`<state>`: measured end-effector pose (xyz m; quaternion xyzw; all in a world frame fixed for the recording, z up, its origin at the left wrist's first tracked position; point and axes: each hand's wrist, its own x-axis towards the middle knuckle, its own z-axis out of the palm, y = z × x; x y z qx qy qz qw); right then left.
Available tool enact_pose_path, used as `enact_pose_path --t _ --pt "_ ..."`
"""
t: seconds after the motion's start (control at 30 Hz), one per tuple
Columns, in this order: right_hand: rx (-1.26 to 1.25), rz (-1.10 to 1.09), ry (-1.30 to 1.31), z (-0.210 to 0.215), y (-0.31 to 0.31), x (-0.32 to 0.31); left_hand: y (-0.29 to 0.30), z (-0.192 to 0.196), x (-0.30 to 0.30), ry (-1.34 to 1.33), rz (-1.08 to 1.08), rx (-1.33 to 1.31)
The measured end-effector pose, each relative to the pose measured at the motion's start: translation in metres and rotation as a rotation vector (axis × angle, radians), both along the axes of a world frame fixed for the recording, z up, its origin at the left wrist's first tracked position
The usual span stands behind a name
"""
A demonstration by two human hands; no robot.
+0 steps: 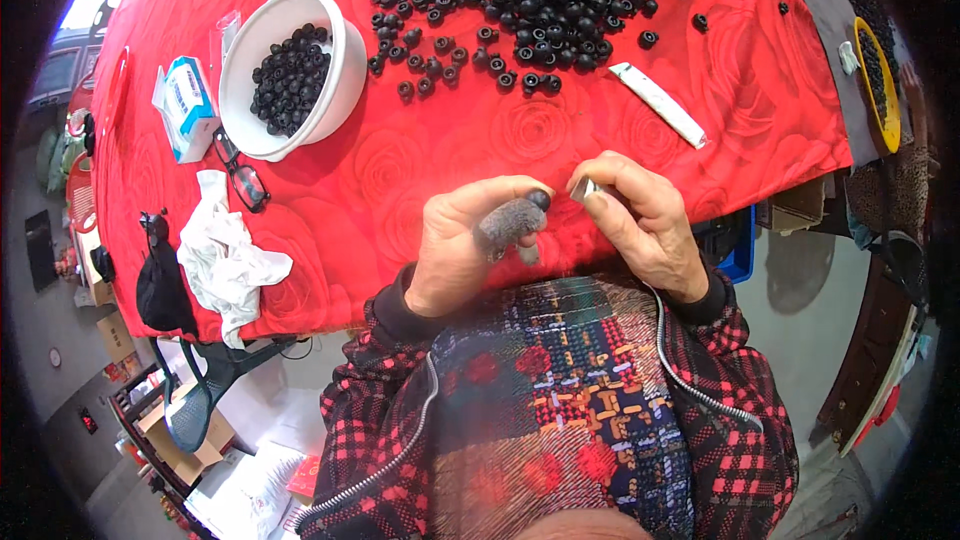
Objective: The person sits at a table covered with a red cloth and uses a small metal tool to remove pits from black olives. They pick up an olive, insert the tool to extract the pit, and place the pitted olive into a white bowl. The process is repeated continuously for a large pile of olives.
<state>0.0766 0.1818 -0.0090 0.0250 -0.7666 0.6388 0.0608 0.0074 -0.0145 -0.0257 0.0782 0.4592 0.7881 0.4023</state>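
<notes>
My left hand [450, 245] is closed, pinching a small round black part [540, 200] between thumb and forefinger. Worn grey fabric covers [508, 224] wrap some of its fingers. Just to the right, my right hand [650, 225] grips a small, shiny metal blade [588, 189] between thumb and fingers, close to the black part but apart from it. Both hands are over the near edge of the table. Beyond them lies a big heap of similar black parts [540, 10], hollow at one end. More of these parts [290, 80] fill the bottom of a white bowl [345, 90].
A red rose-patterned cloth [390, 175] covers the table. Left of my hands lie eyeglasses [248, 185], a blue-and-white box [188, 110], a white cloth [225, 260] and a black mask [162, 285]. A slim white packet [658, 105] lies right of the heap. A yellow basin [878, 85] stands far right.
</notes>
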Motion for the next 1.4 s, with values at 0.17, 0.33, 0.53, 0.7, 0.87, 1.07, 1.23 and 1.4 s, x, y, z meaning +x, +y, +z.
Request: enact_pose_path --t 0.17,0.33,0.53,0.7,0.87,1.07,1.23,1.4 --pt "-0.003 -0.008 -0.047 0.009 -0.008 0.005 -0.004 0.004 0.004 0.129 -0.015 -0.101" --pt "0.076 0.014 0.054 0.007 -0.010 0.004 -0.002 0.007 0.012 0.116 0.014 -0.032" --pt "0.117 0.022 0.085 0.005 -0.012 0.004 -0.006 0.008 0.013 0.119 0.009 -0.074" --pt "0.128 0.033 0.099 0.003 -0.010 0.002 -0.004 0.007 0.011 0.171 -0.010 -0.139" --pt "0.121 0.055 0.076 0.000 -0.007 -0.001 -0.004 0.003 0.009 0.166 -0.020 -0.158" --pt "-0.027 0.144 -0.042 0.002 -0.001 0.002 -0.001 0.004 0.004 0.201 0.037 -0.178" --pt "-0.309 -0.007 -0.287 0.013 0.000 0.005 0.004 0.005 0.002 0.840 0.171 -0.327" --pt "-0.184 -0.073 -0.209 0.008 -0.023 -0.002 0.010 0.007 0.003 1.120 0.261 -0.375"
